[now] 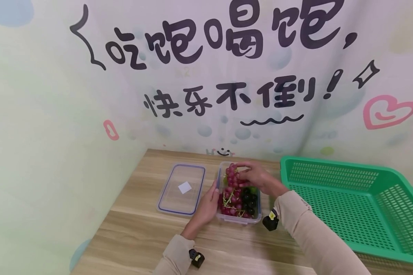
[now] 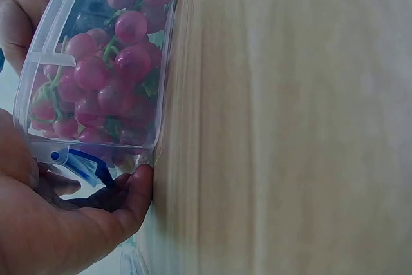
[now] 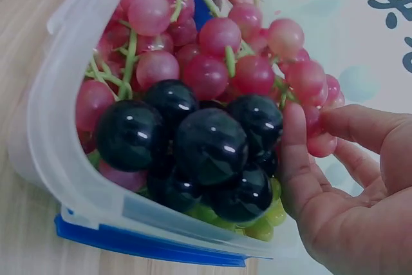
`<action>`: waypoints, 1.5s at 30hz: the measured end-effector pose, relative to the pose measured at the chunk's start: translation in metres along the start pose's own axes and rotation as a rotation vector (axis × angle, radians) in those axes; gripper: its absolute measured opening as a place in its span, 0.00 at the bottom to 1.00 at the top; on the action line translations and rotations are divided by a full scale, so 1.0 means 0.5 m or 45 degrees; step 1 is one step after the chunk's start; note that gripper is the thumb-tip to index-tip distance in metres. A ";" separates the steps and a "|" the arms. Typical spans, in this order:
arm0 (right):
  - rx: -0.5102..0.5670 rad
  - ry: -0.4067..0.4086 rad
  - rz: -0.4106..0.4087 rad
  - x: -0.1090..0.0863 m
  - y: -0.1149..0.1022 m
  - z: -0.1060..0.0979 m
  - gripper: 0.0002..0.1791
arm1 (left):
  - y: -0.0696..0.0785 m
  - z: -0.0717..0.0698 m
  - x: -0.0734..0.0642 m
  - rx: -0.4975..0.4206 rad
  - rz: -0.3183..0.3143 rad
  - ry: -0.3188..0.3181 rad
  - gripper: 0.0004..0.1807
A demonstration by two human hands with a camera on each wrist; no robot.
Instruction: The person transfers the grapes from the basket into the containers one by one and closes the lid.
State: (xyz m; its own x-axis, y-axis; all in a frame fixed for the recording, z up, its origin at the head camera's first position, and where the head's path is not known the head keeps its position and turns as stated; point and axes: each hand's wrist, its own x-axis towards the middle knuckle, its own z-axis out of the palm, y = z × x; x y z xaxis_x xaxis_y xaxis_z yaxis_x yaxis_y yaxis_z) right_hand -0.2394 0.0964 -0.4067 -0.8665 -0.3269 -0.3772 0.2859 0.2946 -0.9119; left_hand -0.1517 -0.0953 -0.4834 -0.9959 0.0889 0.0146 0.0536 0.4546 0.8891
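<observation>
A clear plastic food container (image 1: 239, 220) with blue clips sits on the table, filled with grapes. My left hand (image 1: 207, 205) holds its left side, fingers bent round the wall beside a blue clip (image 2: 90, 167). At the far end, my right hand (image 1: 256, 176) pinches the end of a bunch of red grapes (image 3: 219, 46) between thumb and fingers. That bunch stretches along the container and rises above the rim at the far end. Black grapes (image 3: 211, 146) lie on the right side, with green grapes (image 3: 261, 220) partly hidden beneath them.
Left of the container lies its clear lid (image 1: 179, 198) with a blue seal and a white label (image 1: 184, 187). A large green plastic basket (image 1: 344, 214) stands to the right, near my right forearm. Behind the wooden table (image 1: 137, 225) rises a printed wall (image 1: 199, 141).
</observation>
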 end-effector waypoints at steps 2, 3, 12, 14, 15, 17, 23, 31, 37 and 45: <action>-0.038 0.024 0.009 0.001 0.001 0.002 0.24 | 0.001 0.000 0.000 0.000 -0.005 -0.003 0.28; -0.047 0.035 0.019 0.001 0.001 0.003 0.24 | 0.002 0.000 0.000 -0.001 -0.008 -0.005 0.28; -0.050 0.055 0.034 0.000 0.000 0.006 0.25 | 0.007 0.000 -0.001 0.004 0.003 0.009 0.28; -0.049 0.059 0.034 -0.002 0.000 0.005 0.26 | 0.006 0.000 -0.001 0.011 0.014 0.015 0.28; -0.050 0.059 0.031 -0.002 0.000 0.004 0.26 | 0.006 0.001 -0.001 0.014 0.018 0.016 0.28; -0.040 0.061 0.030 -0.004 0.001 0.004 0.26 | 0.006 0.000 -0.002 0.016 0.010 0.011 0.28; 0.014 0.052 0.017 -0.010 0.003 0.004 0.26 | 0.008 -0.002 -0.003 0.011 0.019 0.000 0.28; 0.014 0.051 -0.016 -0.015 0.002 0.002 0.26 | 0.012 -0.003 -0.005 0.015 0.023 0.010 0.27; -0.044 0.073 -0.018 -0.020 0.003 -0.001 0.26 | 0.015 -0.008 -0.002 0.025 0.010 0.010 0.27; -0.247 0.192 -0.061 -0.035 0.002 0.006 0.24 | 0.018 -0.019 -0.002 0.017 0.000 0.009 0.28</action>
State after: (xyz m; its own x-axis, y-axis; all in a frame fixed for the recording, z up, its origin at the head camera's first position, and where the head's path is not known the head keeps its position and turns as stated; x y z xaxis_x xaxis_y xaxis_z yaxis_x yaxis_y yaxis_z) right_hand -0.2227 0.0998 -0.4017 -0.9326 -0.2115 -0.2925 0.1716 0.4532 -0.8747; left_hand -0.1508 -0.0995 -0.4709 -0.9964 0.0828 0.0176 0.0544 0.4667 0.8827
